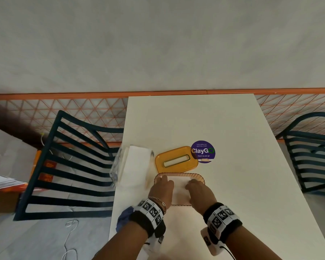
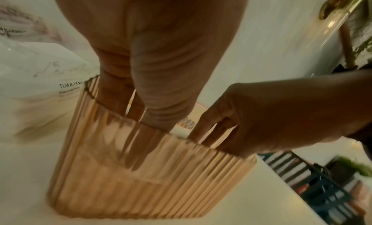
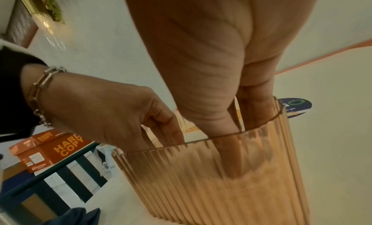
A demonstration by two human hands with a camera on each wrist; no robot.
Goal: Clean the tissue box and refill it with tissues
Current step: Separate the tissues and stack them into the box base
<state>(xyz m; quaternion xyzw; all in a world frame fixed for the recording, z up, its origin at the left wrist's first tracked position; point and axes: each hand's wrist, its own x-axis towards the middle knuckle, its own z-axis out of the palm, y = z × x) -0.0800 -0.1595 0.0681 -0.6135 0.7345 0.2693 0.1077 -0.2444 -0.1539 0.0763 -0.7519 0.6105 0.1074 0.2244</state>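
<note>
The ribbed, see-through peach tissue box (image 1: 182,202) stands open on the white table (image 1: 233,184), with a white tissue stack (image 1: 179,185) inside it. My left hand (image 1: 162,186) is at the stack's left end and my right hand (image 1: 197,187) at its right end. The fingers of both point straight down into the box (image 2: 141,188) and press on the tissues. The wrist views show those fingers (image 2: 159,117) (image 3: 227,140) behind the ribbed wall (image 3: 231,196). The orange slotted lid (image 1: 176,159) lies just beyond the box.
An opened plastic pack of tissues (image 1: 131,166) lies left of the box. A purple round sticker (image 1: 203,152) is beside the lid. A blue cloth (image 1: 124,218) sits at the table's left edge near my left wrist. Dark slatted chairs (image 1: 69,166) flank the table.
</note>
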